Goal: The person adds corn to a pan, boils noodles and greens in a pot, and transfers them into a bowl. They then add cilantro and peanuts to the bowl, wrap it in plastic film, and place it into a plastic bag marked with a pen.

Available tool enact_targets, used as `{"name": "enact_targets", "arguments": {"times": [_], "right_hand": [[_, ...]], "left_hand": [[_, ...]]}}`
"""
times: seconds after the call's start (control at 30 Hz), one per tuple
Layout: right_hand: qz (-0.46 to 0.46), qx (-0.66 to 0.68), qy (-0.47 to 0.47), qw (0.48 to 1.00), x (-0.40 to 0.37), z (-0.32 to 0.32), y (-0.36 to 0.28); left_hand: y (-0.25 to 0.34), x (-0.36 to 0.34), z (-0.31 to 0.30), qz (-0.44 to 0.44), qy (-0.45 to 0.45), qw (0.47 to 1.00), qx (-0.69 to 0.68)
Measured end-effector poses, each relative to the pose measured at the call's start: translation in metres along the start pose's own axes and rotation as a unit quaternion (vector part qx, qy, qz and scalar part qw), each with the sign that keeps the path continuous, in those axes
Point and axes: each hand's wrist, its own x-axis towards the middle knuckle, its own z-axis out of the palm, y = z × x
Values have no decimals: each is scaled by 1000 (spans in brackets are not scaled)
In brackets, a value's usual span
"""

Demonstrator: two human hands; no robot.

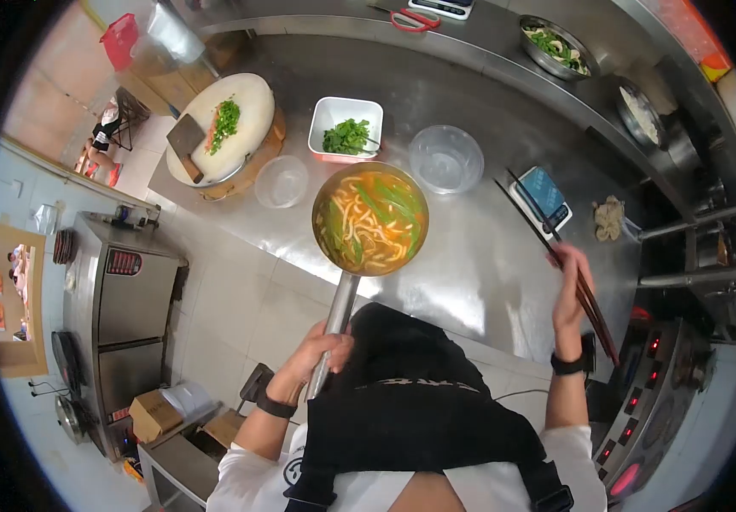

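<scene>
Gripping saucepan (345, 294) by handle, left hand (323, 352) closed; noodle soup (368, 222) inside, near steel counter (487, 264) edge. Right hand (569, 286) clasps dark chopsticks (600, 326), near digital scale (543, 189).

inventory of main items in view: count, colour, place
Counter: 1, grey, centre
Pan: 1, silver-handled, centre
Noodle soup: 1, orange, in pan
Chopsticks: 2, dark brown, right
Tub: 1, white, beyond pan
Plastic bowls: 2, clear, flanking tub
Chopping block: 1, off-white, counter left
Cleaver: 1, dark, on block
Greens: 2 piles, green, tub and block
Scale: 1, white, counter right
Cropped device (scale?): 1, white, shelf
Scissors: 1, red-handled, shelf
Metal bowls: 2+, silver, shelf
Stove: 1, grey, right
Left hand: 1, bare, on pan
Right hand: 1, bare, on chopsticks
</scene>
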Motion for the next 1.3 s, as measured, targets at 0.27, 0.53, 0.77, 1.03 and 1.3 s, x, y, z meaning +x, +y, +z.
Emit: {"name": "enact_targets", "arguments": {"times": [0.27,0.53,0.77,1.03,1.3], "right_hand": [[68,20,-166,984,91,90,40],[17,71,-21,997,108,15,10],[104,225,-130,960,92,13,-8],[162,205,-134,956,89,52,18],[167,271,-63,946,84,64,47]], "left_hand": [[27,32,23,10,25,1000,11],[38,62,35,37,31,998,30],[40,84,41,37,22,998,41],[39,99,45,18,27,998,52],[48,107,50,54,54,991,105]]}}
